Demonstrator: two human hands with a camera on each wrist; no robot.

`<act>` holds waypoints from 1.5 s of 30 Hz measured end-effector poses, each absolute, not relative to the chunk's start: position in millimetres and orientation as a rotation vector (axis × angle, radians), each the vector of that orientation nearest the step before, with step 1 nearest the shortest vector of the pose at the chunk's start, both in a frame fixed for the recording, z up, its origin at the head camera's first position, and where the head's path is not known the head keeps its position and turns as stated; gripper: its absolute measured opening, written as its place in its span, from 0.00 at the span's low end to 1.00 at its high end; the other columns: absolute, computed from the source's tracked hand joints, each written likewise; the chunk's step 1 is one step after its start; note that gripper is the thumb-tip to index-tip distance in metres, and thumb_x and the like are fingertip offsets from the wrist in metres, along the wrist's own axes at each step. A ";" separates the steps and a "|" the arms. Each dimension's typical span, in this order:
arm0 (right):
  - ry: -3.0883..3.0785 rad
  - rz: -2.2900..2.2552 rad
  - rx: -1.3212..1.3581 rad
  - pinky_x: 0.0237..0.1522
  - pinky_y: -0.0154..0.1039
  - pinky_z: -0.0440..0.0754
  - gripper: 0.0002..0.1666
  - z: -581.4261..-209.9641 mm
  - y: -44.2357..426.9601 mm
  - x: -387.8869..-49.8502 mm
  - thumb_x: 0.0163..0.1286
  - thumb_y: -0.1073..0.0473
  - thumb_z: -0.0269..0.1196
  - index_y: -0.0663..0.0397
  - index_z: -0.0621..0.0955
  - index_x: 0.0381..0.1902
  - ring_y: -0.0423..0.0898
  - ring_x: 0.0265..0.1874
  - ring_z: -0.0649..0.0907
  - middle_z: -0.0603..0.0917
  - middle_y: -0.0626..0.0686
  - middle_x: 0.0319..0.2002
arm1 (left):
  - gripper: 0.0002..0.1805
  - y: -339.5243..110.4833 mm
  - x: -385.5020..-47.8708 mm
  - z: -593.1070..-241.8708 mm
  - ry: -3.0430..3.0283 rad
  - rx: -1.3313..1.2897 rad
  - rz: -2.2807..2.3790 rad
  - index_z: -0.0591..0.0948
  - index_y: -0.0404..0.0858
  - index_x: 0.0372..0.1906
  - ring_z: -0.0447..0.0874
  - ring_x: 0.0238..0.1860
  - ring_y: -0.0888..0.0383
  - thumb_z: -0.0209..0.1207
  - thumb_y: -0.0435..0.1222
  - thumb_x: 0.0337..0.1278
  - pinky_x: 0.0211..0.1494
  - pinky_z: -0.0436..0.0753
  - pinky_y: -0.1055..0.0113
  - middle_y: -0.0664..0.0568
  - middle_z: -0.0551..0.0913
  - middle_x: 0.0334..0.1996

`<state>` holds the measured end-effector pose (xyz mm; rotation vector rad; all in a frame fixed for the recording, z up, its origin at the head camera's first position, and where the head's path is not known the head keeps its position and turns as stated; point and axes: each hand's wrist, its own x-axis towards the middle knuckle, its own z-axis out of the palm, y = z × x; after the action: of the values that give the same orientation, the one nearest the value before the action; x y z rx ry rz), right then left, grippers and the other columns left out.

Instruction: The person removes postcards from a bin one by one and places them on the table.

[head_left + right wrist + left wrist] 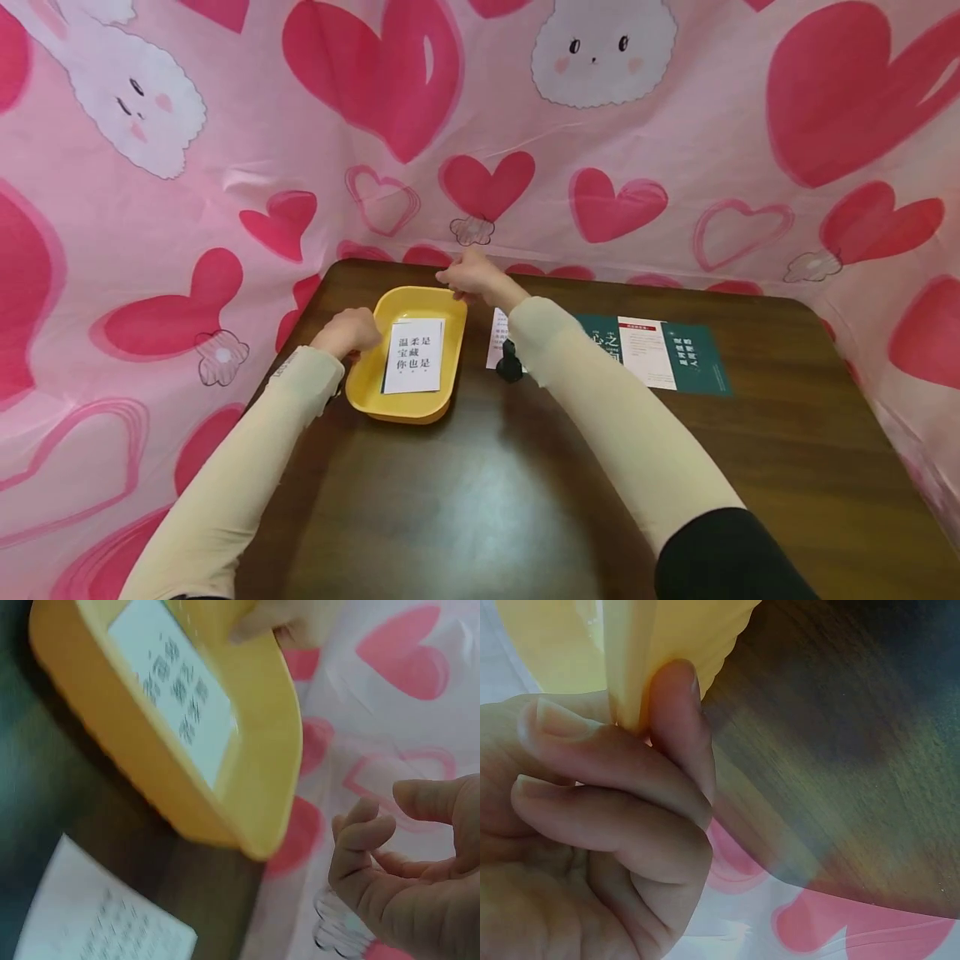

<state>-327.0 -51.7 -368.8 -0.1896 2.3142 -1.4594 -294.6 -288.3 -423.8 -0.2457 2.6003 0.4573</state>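
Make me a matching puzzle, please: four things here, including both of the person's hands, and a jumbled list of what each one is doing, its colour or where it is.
Things:
1. Left hand
2. Right hand
3. Tray
4. White card with large black characters

Descriptions:
A. Lying inside something
B. Yellow
C. Pinching the edge of something
D. Raised in the air, with nothing visible in its grasp

Right pairs: 1-C (it pinches the tray), 2-D, 3-B, 4-A (it lies in the tray).

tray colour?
Yellow; the tray shows best in the head view.
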 end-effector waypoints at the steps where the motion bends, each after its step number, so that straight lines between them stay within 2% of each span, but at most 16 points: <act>1: 2.287 -1.460 -0.176 0.28 0.35 0.79 0.13 -371.3 -54.9 -326.1 0.78 0.58 0.63 0.60 0.74 0.34 0.44 0.20 0.77 0.74 0.54 0.27 | 0.18 -288.0 -294.3 -423.9 2.596 -0.246 0.459 0.75 0.26 0.54 0.74 0.21 0.52 0.60 0.35 0.65 0.26 0.78 0.65 0.39 0.78 0.33; 3: 2.213 -1.471 -0.135 0.34 0.37 0.82 0.12 -375.3 -61.4 -324.1 0.78 0.58 0.63 0.60 0.73 0.38 0.45 0.23 0.79 0.72 0.54 0.28 | 0.18 -287.8 -294.0 -424.1 2.596 -0.251 0.459 0.75 0.26 0.54 0.75 0.21 0.51 0.60 0.34 0.65 0.26 0.78 0.65 0.38 0.78 0.32; 5: 2.124 -1.464 -0.077 0.35 0.38 0.82 0.12 -378.2 -67.8 -321.7 0.78 0.57 0.62 0.61 0.73 0.45 0.47 0.25 0.79 0.72 0.55 0.34 | 0.18 -288.1 -294.5 -424.6 2.600 -0.255 0.455 0.75 0.26 0.53 0.75 0.21 0.51 0.60 0.34 0.65 0.25 0.78 0.64 0.38 0.78 0.32; 9: 1.946 -1.402 0.074 0.27 0.34 0.79 0.24 -383.8 -80.8 -318.4 0.79 0.56 0.60 0.60 0.69 0.65 0.48 0.25 0.77 0.76 0.61 0.57 | 0.17 -287.5 -297.7 -426.0 2.594 -0.248 0.445 0.76 0.27 0.52 0.75 0.20 0.51 0.59 0.34 0.64 0.24 0.78 0.65 0.39 0.78 0.31; 10: 1.916 -1.377 0.097 0.26 0.33 0.79 0.26 -385.2 -84.2 -317.5 0.79 0.56 0.60 0.58 0.68 0.69 0.48 0.25 0.77 0.74 0.62 0.64 | 0.17 -287.1 -298.5 -426.1 2.589 -0.247 0.447 0.76 0.27 0.52 0.74 0.20 0.51 0.59 0.34 0.64 0.25 0.78 0.65 0.39 0.78 0.31; 13: 1.862 -1.307 0.111 0.23 0.32 0.79 0.28 -390.0 -94.4 -315.7 0.81 0.56 0.57 0.57 0.67 0.73 0.48 0.23 0.76 0.69 0.64 0.74 | 0.17 -286.0 -300.7 -427.2 2.578 -0.251 0.444 0.76 0.27 0.52 0.75 0.20 0.51 0.58 0.34 0.64 0.25 0.78 0.64 0.39 0.78 0.31; 16: 1.844 -1.257 0.099 0.28 0.33 0.83 0.26 -395.2 -104.1 -312.2 0.82 0.55 0.56 0.57 0.67 0.72 0.49 0.26 0.77 0.68 0.63 0.75 | 0.17 -286.3 -301.3 -427.9 2.572 -0.261 0.436 0.76 0.27 0.53 0.75 0.20 0.51 0.59 0.34 0.63 0.25 0.79 0.64 0.39 0.78 0.32; 18: 1.849 -1.241 0.087 0.39 0.36 0.87 0.24 -398.7 -108.9 -309.3 0.82 0.56 0.56 0.57 0.69 0.70 0.51 0.30 0.79 0.67 0.62 0.75 | 0.17 -286.7 -300.9 -427.5 2.571 -0.258 0.429 0.76 0.27 0.53 0.75 0.20 0.51 0.58 0.34 0.63 0.25 0.79 0.64 0.39 0.79 0.32; 20: 1.872 -1.241 0.100 0.50 0.41 0.86 0.22 -401.8 -112.0 -306.6 0.81 0.56 0.57 0.58 0.70 0.67 0.53 0.34 0.79 0.68 0.62 0.75 | 0.17 -286.9 -300.1 -426.2 2.571 -0.250 0.425 0.76 0.27 0.52 0.76 0.21 0.51 0.58 0.33 0.63 0.25 0.79 0.64 0.39 0.79 0.31; 23: 1.911 -1.233 0.123 0.59 0.45 0.83 0.21 -405.5 -113.2 -304.7 0.80 0.57 0.59 0.58 0.72 0.65 0.54 0.34 0.79 0.69 0.62 0.73 | 0.17 -287.9 -299.3 -426.9 2.576 -0.240 0.434 0.77 0.27 0.52 0.76 0.21 0.51 0.58 0.34 0.62 0.26 0.80 0.64 0.39 0.79 0.31; 28: 1.910 -1.222 0.143 0.54 0.44 0.85 0.21 -409.8 -108.7 -305.9 0.78 0.60 0.59 0.58 0.72 0.65 0.52 0.28 0.80 0.70 0.62 0.71 | 0.18 -289.7 -297.5 -428.5 2.580 -0.254 0.463 0.76 0.27 0.53 0.76 0.22 0.50 0.60 0.35 0.63 0.27 0.81 0.64 0.39 0.78 0.32; 34: 1.882 -1.232 0.112 0.45 0.42 0.86 0.18 -412.5 -105.1 -307.2 0.77 0.62 0.58 0.61 0.72 0.61 0.52 0.28 0.79 0.67 0.64 0.72 | 0.18 -287.4 -295.6 -424.1 2.588 -0.240 0.471 0.76 0.27 0.53 0.76 0.21 0.50 0.60 0.34 0.62 0.26 0.81 0.64 0.39 0.78 0.32; 41: 1.903 -1.262 0.150 0.45 0.42 0.85 0.20 -416.7 -106.4 -302.3 0.77 0.61 0.61 0.61 0.72 0.62 0.50 0.25 0.81 0.74 0.63 0.67 | 0.19 -288.3 -296.5 -425.3 2.587 -0.255 0.467 0.76 0.27 0.53 0.75 0.20 0.51 0.61 0.34 0.63 0.26 0.80 0.65 0.39 0.78 0.33; 45: 1.908 -1.292 0.174 0.42 0.41 0.86 0.18 -418.8 -106.5 -300.0 0.76 0.62 0.61 0.61 0.74 0.60 0.50 0.24 0.81 0.76 0.63 0.63 | 0.19 -288.7 -297.6 -426.1 2.584 -0.245 0.462 0.76 0.27 0.54 0.76 0.21 0.51 0.60 0.35 0.63 0.26 0.80 0.65 0.38 0.78 0.33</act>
<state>-300.0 -106.5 -418.8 0.1745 1.9081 -1.2921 -297.6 -288.7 -426.1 -0.2445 2.5841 0.4624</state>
